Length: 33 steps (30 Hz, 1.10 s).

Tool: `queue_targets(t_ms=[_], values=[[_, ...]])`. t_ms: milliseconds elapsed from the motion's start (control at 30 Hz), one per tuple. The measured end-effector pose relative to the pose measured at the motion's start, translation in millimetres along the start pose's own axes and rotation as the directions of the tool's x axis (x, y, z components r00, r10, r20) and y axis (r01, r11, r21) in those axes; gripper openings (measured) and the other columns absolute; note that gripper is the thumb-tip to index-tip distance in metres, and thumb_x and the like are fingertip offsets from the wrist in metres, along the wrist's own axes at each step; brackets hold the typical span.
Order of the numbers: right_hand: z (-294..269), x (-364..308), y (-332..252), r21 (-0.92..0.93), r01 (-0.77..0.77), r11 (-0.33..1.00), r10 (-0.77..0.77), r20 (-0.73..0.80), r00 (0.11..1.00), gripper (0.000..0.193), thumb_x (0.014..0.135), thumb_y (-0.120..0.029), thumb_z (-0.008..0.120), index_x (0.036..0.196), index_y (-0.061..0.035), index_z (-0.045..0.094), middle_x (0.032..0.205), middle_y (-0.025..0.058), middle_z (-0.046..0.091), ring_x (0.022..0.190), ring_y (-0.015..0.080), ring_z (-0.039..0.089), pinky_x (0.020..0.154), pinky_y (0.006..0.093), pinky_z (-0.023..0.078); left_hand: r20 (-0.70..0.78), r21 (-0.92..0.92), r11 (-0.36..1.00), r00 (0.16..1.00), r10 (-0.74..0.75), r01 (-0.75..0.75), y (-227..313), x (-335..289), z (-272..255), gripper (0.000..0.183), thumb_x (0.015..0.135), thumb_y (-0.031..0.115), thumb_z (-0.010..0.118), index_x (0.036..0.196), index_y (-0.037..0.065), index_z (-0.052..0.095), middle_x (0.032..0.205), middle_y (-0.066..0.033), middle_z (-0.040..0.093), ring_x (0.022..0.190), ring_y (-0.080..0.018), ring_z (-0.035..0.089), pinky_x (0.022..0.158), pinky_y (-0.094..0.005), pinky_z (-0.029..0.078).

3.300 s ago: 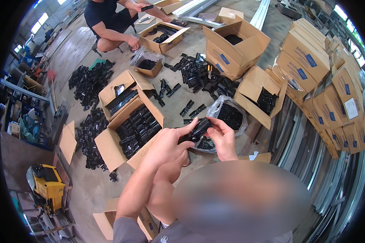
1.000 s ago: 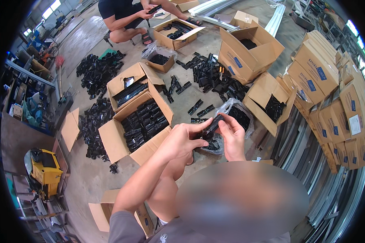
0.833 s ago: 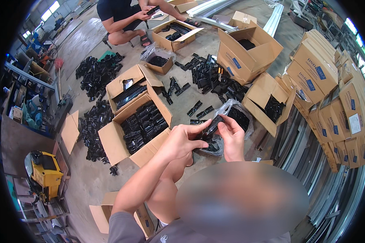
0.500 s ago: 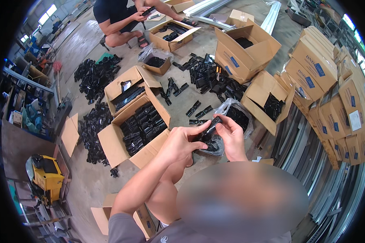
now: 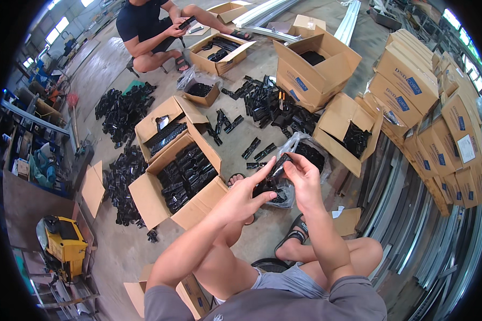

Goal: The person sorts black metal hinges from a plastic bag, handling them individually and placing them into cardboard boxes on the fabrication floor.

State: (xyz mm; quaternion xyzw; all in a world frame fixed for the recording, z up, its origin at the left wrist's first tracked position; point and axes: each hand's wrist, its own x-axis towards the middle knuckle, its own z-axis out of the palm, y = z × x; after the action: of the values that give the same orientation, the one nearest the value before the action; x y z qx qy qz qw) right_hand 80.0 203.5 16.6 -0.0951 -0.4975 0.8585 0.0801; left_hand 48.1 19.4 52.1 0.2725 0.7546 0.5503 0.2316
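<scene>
Above the plastic bag, my right hand (image 5: 305,181) is closed on a short, glossy black bracket-like part (image 5: 280,165), pinched between thumb and fingers and tilted. My left hand (image 5: 245,197) is beside it, thumb and index finger spread wide, the index fingertip at the part's near-left side. Whether that fingertip presses on it I cannot tell. Behind the hands, a clear plastic bag (image 5: 322,170) holds similar black pieces. To the left, an open carton (image 5: 151,206) is packed with rows of black parts.
Black parts lie heaped on the floor (image 5: 124,115), with another pile (image 5: 268,99) ahead. Open cartons (image 5: 317,80) surround them. A co-worker (image 5: 144,32) sits at the far left holding a black piece. Stacked cartons (image 5: 412,75) and metal profiles (image 5: 396,214) stand along the right; a yellow machine (image 5: 64,243) is at left.
My view has shifted, bringing my legs and right forearm into sight. Both hands stay around the black part; my left thumb and index finger remain spread.
</scene>
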Motion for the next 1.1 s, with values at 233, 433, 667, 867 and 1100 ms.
queue_targets(t_ms=[233,433,667,867,1100], values=[[3,3,-5,0.005,0.013,1.000,-0.013,-0.063,0.998,0.035,0.093,-0.012,0.073,0.122,0.0044,0.062,0.107,0.0075,0.070,0.092,0.0109,0.066,0.082,0.0264,0.053,-0.058,-0.060,0.996,0.996,-0.068,0.065,7,4,1,0.078,0.087,-0.003,0.072,0.154,0.023,0.040,0.122,-0.0064,0.064,0.103,-0.0087,0.058,0.091,-0.0292,0.051],[5,0,-8,0.047,0.024,0.999,-0.021,-0.075,0.997,0.033,0.093,-0.015,0.073,0.120,0.0033,0.065,0.105,0.0069,0.071,0.092,0.0107,0.066,0.080,0.0259,0.053,-0.044,-0.253,0.967,0.998,-0.053,0.040,6,5,2,0.077,0.085,-0.008,0.072,0.151,0.021,0.044,0.122,-0.0025,0.064,0.101,-0.0055,0.055,0.089,-0.0265,0.051],[8,0,-5,0.054,0.021,0.998,-0.016,-0.077,0.997,0.031,0.092,-0.015,0.074,0.118,0.0004,0.067,0.104,0.0055,0.071,0.091,0.0098,0.066,0.079,0.0257,0.054,-0.025,-0.311,0.945,0.993,-0.111,0.098,2,4,2,0.073,0.086,-0.007,0.072,0.149,0.019,0.047,0.121,-0.0003,0.066,0.101,-0.0041,0.053,0.089,-0.0251,0.049],[10,4,-6,0.036,-0.007,0.999,0.008,-0.050,0.999,0.032,0.091,-0.015,0.075,0.118,0.0000,0.067,0.104,0.0050,0.071,0.090,0.0095,0.065,0.079,0.0252,0.053,-0.033,-0.261,0.964,0.998,-0.056,0.046,5,3,-3,0.075,0.088,-0.006,0.070,0.152,0.023,0.043,0.117,-0.0033,0.069,0.097,-0.0050,0.056,0.085,-0.0254,0.052],[9,14,-3,-0.006,-0.031,0.999,0.031,-0.042,0.999,0.035,0.097,-0.026,0.068,0.121,-0.0001,0.065,0.106,0.0056,0.070,0.090,0.0096,0.065,0.076,0.0235,0.052,-0.010,-0.546,0.814,0.970,-0.241,0.197,2,1,-17,0.072,0.087,-0.007,0.070,0.150,0.018,0.045,0.111,-0.0016,0.067,0.099,-0.0071,0.059,0.093,-0.0262,0.049]])
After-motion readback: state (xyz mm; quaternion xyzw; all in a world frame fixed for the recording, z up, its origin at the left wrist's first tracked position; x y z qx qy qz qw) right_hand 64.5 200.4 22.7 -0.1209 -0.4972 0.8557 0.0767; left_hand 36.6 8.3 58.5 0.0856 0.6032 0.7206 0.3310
